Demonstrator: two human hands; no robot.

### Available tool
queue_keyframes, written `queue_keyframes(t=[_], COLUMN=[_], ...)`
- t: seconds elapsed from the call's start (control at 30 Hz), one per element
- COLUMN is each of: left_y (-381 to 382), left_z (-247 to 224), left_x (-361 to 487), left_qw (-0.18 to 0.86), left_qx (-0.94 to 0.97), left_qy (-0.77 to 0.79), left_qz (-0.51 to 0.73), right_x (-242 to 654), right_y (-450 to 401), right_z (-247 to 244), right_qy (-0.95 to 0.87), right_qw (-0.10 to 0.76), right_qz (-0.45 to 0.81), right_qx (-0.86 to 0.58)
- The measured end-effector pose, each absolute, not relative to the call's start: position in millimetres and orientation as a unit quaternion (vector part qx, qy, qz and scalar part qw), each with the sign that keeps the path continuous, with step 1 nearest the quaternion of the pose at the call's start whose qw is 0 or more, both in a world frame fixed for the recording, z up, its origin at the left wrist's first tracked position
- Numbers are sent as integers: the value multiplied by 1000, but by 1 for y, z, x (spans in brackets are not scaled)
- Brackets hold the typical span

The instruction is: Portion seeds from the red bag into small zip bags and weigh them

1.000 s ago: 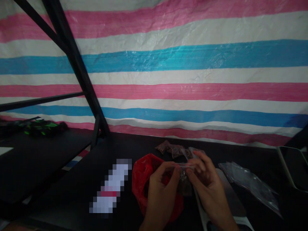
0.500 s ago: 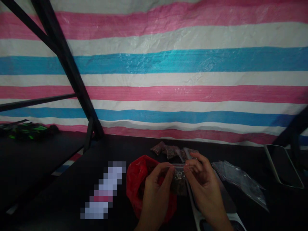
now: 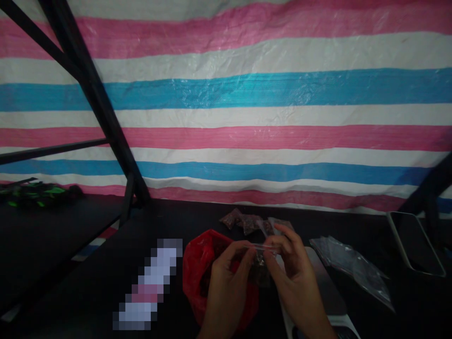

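Note:
Between my two hands hangs a small clear zip bag (image 3: pixel 260 270) with dark contents in its lower part. My left hand (image 3: pixel 229 278) pinches the left end of its top edge between thumb and finger. At the other end of that edge, my right hand (image 3: pixel 294 273) pinches with thumb and forefinger, its other fingers loosely curled. Under and left of my left hand stands an open red plastic bag (image 3: pixel 196 268) with dark stuff inside. A flat scale-like device (image 3: pixel 326 287) lies partly beneath my right hand.
Several small filled bags (image 3: pixel 250 223) lie beyond my hands. Flat clear bags (image 3: pixel 353 268) are piled to the right, with a phone (image 3: pixel 416 242) farther right. A blurred-out strip (image 3: pixel 150 285) lies left. Black metal bars (image 3: pixel 102 113) and a striped sheet (image 3: pixel 275 117) stand behind.
My right hand has shifted slightly left along the zip bag's top edge, closer to my left hand. More of the scale-like device shows. The view has moved a little.

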State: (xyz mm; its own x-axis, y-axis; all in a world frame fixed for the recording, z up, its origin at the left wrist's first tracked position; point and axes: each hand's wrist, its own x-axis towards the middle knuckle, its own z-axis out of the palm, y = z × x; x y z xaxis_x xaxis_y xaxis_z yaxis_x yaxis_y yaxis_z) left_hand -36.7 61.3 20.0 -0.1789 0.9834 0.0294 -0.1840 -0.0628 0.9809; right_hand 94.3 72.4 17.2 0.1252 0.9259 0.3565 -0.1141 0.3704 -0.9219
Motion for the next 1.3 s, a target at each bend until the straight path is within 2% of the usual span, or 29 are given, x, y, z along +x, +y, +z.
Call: queue_keyframes(t=[0.23, 0.57, 0.8, 0.97, 1.13, 1.3], left_y=[63, 59, 58, 57, 53, 50], left_z=[21, 22, 29, 29, 29, 35], left_x=[-37, -38, -45, -50, -54, -60], left_qw=[477, 479, 438, 466, 411, 338], left_qx=[442, 471, 502, 494, 500, 483], left_qy=[479, 469, 480, 463, 445, 504], left_qz=[589, 574, 571, 570, 619, 631], right_x=[94, 90, 91, 93, 92, 88], right_y=[74, 70, 68, 67, 62, 69], right_z=[13, 15, 18, 20, 21, 39], right_qy=[-528, -521, -542, -538, -584, -527], right_qw=[652, 650, 636, 630, 589, 660], right_qz=[365, 395, 397, 413, 405, 317], right_qx=[-404, -387, -380, -378, -384, -431])
